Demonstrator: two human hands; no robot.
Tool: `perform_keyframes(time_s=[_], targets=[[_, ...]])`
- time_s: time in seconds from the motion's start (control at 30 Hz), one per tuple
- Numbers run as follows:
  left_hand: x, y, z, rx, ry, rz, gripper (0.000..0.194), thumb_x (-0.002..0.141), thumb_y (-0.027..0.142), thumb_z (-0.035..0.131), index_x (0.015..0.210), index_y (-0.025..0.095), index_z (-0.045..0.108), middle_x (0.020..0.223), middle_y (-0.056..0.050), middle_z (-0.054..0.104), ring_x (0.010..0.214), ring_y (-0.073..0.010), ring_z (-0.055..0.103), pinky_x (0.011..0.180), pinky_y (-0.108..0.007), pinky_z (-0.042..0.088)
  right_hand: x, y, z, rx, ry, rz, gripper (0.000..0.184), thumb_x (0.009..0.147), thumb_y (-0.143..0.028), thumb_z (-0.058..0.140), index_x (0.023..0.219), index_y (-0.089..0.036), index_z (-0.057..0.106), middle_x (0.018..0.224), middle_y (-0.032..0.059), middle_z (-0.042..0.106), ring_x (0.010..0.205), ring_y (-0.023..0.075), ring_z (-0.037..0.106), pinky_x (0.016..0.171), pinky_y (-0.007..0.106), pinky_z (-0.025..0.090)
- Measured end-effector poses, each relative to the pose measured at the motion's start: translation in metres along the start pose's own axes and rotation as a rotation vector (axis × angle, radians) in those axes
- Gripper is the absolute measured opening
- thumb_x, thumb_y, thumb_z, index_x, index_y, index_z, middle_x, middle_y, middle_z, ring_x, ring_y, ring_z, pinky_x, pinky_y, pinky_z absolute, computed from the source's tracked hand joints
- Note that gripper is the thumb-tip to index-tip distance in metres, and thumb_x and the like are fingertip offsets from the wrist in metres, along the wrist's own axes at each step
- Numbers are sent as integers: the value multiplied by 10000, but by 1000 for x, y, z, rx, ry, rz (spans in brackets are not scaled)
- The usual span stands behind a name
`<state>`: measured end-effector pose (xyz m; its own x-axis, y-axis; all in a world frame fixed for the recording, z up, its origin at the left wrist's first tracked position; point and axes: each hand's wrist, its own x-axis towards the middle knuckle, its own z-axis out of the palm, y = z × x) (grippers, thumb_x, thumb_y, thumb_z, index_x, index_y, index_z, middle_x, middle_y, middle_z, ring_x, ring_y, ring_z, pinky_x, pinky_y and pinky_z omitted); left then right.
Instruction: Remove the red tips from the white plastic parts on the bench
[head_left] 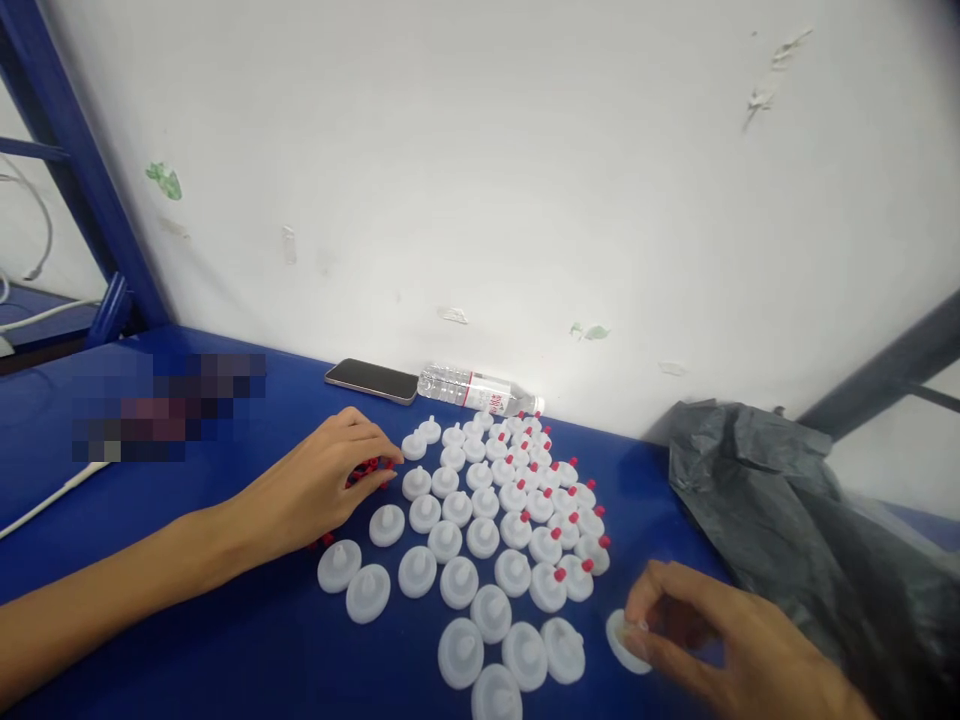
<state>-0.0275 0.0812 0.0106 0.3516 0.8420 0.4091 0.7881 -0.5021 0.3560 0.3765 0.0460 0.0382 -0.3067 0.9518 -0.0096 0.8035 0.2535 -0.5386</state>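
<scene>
Many white plastic discs with short nozzles are spread over the blue table, nozzles up. Those toward the right and back carry small red caps on their nozzles; the ones at left and front have bare nozzles. My left hand curls over a cluster of loose red caps, its thumb and fingertips closed around a red cap. At the lower right, my right hand pinches the nozzle of a single white disc, which is tilted and apart from the group. Fingers partly hide that nozzle.
A dark phone and a clear bottle lying on its side are along the white wall. A grey plastic bag sits crumpled at the right. Blue metal posts stand at left and right. A white cable lies at left beside a blurred-out patch.
</scene>
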Motion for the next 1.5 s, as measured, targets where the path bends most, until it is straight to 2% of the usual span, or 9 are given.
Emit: perform_keyframes(time_s=[0.17,0.3,0.5,0.77,0.93,1.03,1.23,1.4,1.5], targets=[[1,6,-2,23,-50,28,157,985,301,597,997,255,746,995,-36,727,1006,-256,567,875,-406,487,-2,-27,5,75,-158,2,51,778,-353,691,729,-361,680,683,-71,737,639,183,719,588,234,559],[1,10,-4,29,-88,30,163,980,266,584,970,238,744,1003,-48,704,1009,-261,553,883,-426,472,-2,-37,-1,36,-38,-77,103,877,-389,630,794,-360,682,678,-59,736,611,182,712,587,248,575],[1,12,-4,60,-143,0,155,975,244,584,964,237,739,1027,-45,692,1011,-258,545,880,-420,456,9,-24,2,-11,127,-56,180,857,-338,637,1011,-363,727,707,-56,762,594,196,730,591,261,599],[2,15,-8,96,-167,-5,146,985,232,580,964,232,725,1027,-37,684,1017,-255,535,901,-425,422,11,-27,6,-120,100,-130,141,844,-222,622,768,-330,671,627,-75,701,522,162,679,513,226,550],[1,14,-7,75,-155,3,133,975,255,596,966,236,728,1024,-41,686,1011,-259,537,868,-419,419,7,-34,-1,-70,264,-227,68,893,-284,611,864,-335,645,1080,-30,785,840,195,781,659,236,625],[1,15,-7,82,-171,5,145,982,242,582,980,238,727,1031,-42,685,1019,-257,541,867,-415,429,6,-43,0,-35,225,-230,67,930,-283,574,922,-336,614,1020,-36,795,883,189,783,732,233,631],[2,21,-13,54,-21,62,254,1038,289,485,999,221,727,1014,-61,689,979,-251,548,855,-420,469,9,-63,13,-76,274,-326,114,932,-252,568,1011,-318,617,910,-42,768,768,176,763,744,256,629],[-5,40,-21,2,225,259,159,989,189,547,1039,253,683,961,-53,688,937,-243,559,821,-426,506,15,-81,32,-63,346,-443,324,902,-251,611,1207,-312,521,1003,-36,775,835,171,778,720,245,638],[-15,54,-20,-9,244,382,313,923,150,609,1187,314,643,937,-53,712,882,-265,590,792,-471,528,17,-97,46,-51,312,-470,445,887,-242,620,1300,-326,477,997,-40,775,828,171,783,668,238,643]])
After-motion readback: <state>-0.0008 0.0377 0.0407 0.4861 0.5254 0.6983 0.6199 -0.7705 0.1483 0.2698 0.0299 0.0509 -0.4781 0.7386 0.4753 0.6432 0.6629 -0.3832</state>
